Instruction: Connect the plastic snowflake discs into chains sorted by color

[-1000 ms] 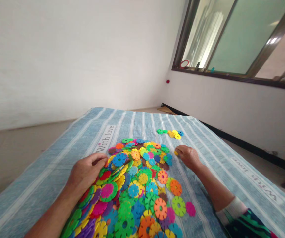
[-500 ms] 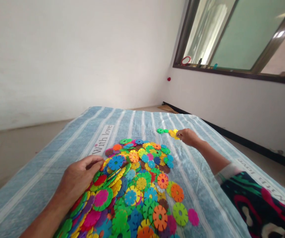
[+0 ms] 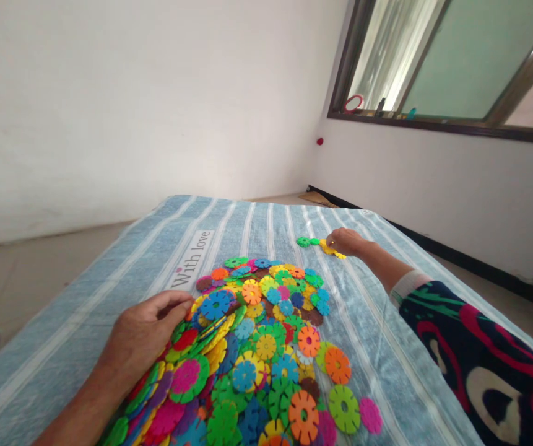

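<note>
A big heap of colourful notched plastic discs [image 3: 266, 347], flower-like interlocking pieces, lies on the striped cloth. My left hand [image 3: 148, 328] rests along the heap's left side, thumb and fingers closed together beside a yellow disc's edge; whether anything is between them is hidden. Beyond the heap, to the right, my right hand [image 3: 348, 241] reaches out with its fingers pinched on yellow discs [image 3: 327, 246], partly covered by the fingers. Left of these lie a green disc [image 3: 303, 241] and a smaller-looking green piece [image 3: 314, 242], in one row with the yellow ones.
A blue-and-white striped cloth [image 3: 108, 322] with printed lettering covers the surface under everything. A pink disc [image 3: 371, 415] lies at the heap's right edge. White walls [image 3: 131, 99] stand behind, with a dark-framed window [image 3: 452, 62] at upper right and small items on its sill.
My right hand has shifted slightly over the yellow discs, and one yellow disc now shows below its fingers. My left hand keeps its place by the heap. The view has tilted a little.
</note>
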### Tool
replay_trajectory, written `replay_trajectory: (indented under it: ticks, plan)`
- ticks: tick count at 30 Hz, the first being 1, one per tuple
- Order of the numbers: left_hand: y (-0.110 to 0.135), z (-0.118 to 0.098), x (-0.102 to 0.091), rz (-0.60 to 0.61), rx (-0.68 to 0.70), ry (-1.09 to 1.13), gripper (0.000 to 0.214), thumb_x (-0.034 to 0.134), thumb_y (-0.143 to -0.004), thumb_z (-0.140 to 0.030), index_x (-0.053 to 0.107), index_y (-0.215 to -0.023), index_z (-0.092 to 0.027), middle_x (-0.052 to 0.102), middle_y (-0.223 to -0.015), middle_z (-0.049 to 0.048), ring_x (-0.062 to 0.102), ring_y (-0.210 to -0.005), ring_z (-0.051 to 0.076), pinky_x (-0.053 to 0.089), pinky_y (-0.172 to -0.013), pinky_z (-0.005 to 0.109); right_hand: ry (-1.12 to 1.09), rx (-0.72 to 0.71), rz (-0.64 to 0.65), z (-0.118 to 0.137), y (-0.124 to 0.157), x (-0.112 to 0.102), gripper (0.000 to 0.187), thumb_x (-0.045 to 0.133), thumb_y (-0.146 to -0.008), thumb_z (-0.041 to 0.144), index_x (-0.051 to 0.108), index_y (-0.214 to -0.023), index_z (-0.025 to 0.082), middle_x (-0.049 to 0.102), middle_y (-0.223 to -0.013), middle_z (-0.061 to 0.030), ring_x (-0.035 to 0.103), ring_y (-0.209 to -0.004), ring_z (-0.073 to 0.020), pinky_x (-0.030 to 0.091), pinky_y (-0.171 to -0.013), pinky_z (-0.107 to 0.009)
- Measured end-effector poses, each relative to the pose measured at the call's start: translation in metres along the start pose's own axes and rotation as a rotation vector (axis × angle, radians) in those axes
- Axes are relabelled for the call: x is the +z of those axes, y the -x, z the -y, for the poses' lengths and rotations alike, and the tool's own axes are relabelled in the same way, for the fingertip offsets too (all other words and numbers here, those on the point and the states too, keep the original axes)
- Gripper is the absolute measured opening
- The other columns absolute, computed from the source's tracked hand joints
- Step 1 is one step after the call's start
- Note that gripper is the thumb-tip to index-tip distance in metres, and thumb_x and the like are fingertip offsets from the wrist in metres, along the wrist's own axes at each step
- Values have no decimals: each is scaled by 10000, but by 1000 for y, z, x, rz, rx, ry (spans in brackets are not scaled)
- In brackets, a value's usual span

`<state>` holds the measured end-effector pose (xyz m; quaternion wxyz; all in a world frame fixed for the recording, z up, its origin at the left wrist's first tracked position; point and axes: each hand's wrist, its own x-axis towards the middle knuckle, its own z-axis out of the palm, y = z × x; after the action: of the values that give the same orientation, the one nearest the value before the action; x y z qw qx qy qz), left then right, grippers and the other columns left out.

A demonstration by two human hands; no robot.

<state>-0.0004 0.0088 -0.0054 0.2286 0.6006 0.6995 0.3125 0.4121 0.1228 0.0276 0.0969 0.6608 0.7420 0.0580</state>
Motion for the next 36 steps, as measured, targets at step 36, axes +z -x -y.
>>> replay_trajectory:
  ticks: [36]
  plan:
    - [0,0,0,-26,23,-5,366,519,-623,-502,719,-796,-248,752,-791,-26,669,-737,198,502,-755,259,90,7,0,11,2,2,381,578,-823,168,650,-1189,247,685,-1155,-105,642,-1036,-261,471,-795,-314]
